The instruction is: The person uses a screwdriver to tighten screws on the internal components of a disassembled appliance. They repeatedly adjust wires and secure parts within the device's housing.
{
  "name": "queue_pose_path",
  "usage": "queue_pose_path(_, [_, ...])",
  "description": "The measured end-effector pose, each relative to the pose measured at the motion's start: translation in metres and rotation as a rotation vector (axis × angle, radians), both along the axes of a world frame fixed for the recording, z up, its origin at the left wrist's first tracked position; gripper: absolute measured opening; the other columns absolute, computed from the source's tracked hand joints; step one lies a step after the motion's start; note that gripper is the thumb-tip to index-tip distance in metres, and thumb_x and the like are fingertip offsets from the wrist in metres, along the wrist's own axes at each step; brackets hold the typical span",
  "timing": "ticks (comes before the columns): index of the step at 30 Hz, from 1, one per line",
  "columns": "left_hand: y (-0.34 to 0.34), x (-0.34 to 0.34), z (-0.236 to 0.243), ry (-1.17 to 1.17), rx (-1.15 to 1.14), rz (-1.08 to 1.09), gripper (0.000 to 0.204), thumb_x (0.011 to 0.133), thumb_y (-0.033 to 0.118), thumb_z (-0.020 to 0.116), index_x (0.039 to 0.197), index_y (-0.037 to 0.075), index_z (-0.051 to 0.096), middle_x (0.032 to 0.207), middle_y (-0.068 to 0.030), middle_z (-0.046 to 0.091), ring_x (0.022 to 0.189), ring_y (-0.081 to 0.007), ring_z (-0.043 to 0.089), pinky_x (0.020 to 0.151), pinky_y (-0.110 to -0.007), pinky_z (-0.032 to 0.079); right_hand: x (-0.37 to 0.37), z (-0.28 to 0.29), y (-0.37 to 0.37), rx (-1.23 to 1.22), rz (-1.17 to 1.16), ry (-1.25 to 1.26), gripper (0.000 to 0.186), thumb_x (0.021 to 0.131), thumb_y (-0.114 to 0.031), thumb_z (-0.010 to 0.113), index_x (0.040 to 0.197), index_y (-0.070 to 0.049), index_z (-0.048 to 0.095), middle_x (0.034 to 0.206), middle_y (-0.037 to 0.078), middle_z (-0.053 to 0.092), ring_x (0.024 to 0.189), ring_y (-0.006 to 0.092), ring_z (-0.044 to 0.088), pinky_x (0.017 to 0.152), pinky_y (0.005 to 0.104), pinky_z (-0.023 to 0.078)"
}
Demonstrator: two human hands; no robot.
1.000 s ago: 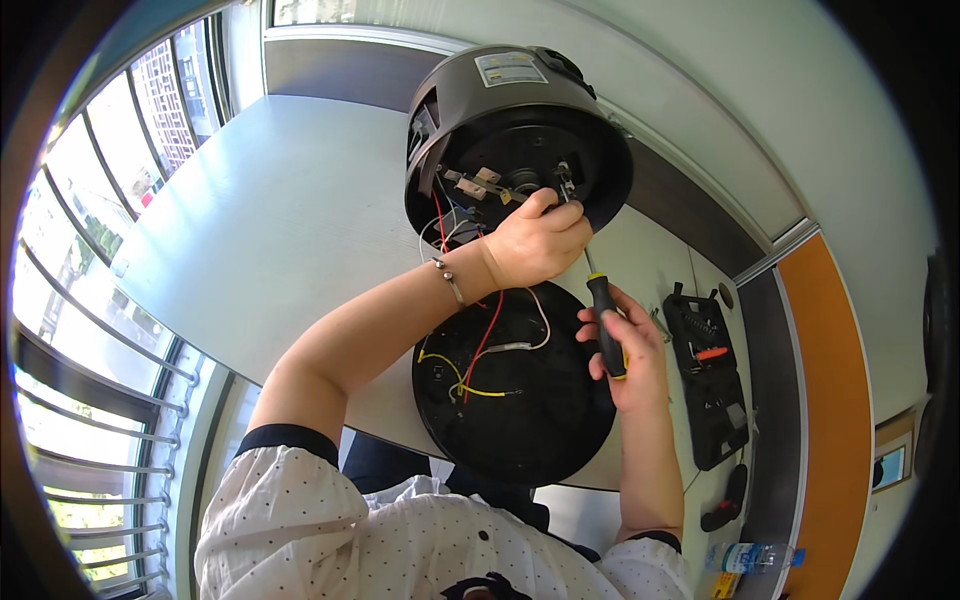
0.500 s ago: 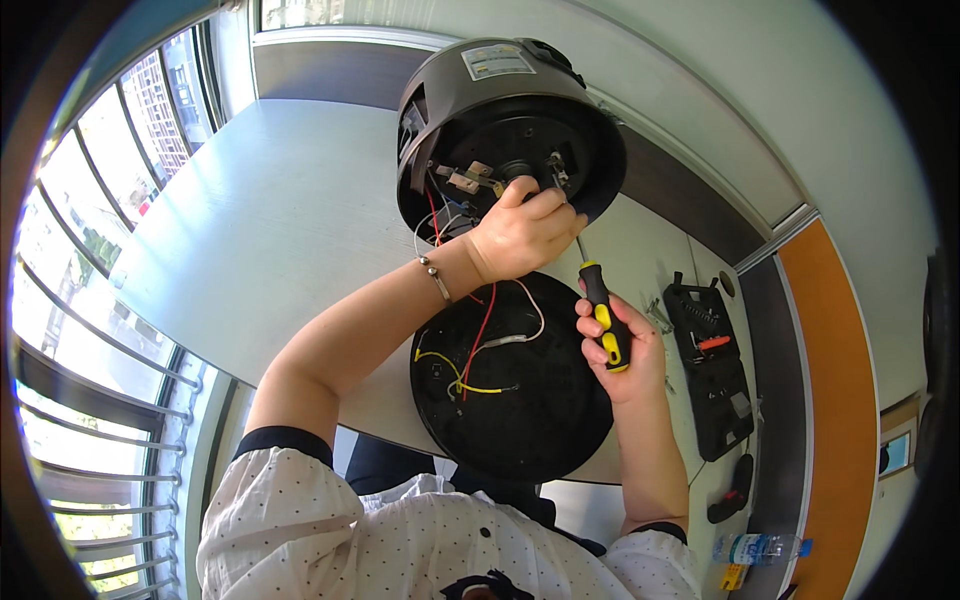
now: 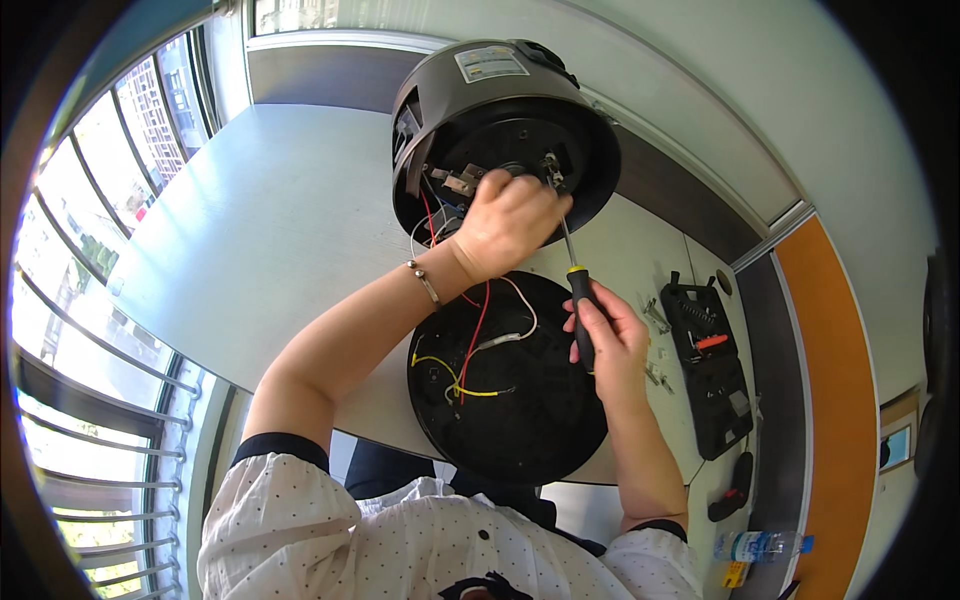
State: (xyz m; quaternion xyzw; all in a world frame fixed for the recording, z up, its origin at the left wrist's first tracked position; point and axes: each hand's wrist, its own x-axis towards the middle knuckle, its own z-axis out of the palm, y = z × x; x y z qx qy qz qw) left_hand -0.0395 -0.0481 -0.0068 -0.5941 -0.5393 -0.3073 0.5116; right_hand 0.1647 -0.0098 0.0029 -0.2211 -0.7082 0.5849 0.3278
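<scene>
A round, dark grey appliance housing [image 3: 470,85], like an electric cooker, lies on its side with its open black underside facing me. My right hand [image 3: 615,340] grips the black and yellow handle of a screwdriver [image 3: 581,310]. Its shaft runs up into the housing, where the tip meets a small metal bracket [image 3: 553,170]. My left hand [image 3: 510,225] is curled in front of the underside, beside the shaft; the fingers are slightly blurred and whatever they pinch is hidden. Below lies a round black base cover [image 3: 520,420] with red, white and yellow wires [image 3: 478,345] across it.
On the right an open black tool case [image 3: 708,350] lies on the white table [image 3: 250,210], with small metal parts [image 3: 656,315] beside it. Nearer me are a black and red tool [image 3: 733,488] and a plastic bottle [image 3: 762,546]. A barred window is at the left.
My right hand has shifted its grip on the screwdriver, turning over so its back shows and the handle stands more upright. My left hand has moved slightly left.
</scene>
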Motion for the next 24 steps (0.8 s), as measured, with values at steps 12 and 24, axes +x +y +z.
queue_pose_path(12, [-0.006, -0.015, 0.008, -0.204, 0.027, 0.028, 0.036, 0.07, 0.016, 0.068, 0.104, 0.009, 0.063, 0.104, -0.0048, 0.055, 0.096, -0.0232, 0.052, 0.078, -0.036, 0.042, 0.011, 0.007, 0.036, -1.174, 0.512, 0.42, 0.038, 0.093, -0.015, 0.041, 0.121, 0.011, 0.038, 0.096, 0.017, 0.05, 0.072, 0.0181, 0.052, 0.047, 0.026, 0.045])
queue_pose_path(24, [0.015, -0.001, 0.02, -1.982, -0.57, -1.123, 0.028, 0.092, 0.021, 0.055, 0.103, -0.004, 0.06, 0.072, 0.0011, 0.052, 0.067, -0.0075, 0.046, 0.054, -0.019, 0.034, 0.004, -0.001, 0.025, -1.391, 0.593, 0.556, 0.039, 0.093, -0.015, 0.039, 0.122, 0.011, 0.037, 0.096, 0.016, 0.052, 0.072, 0.0196, 0.053, 0.046, 0.0267, 0.046])
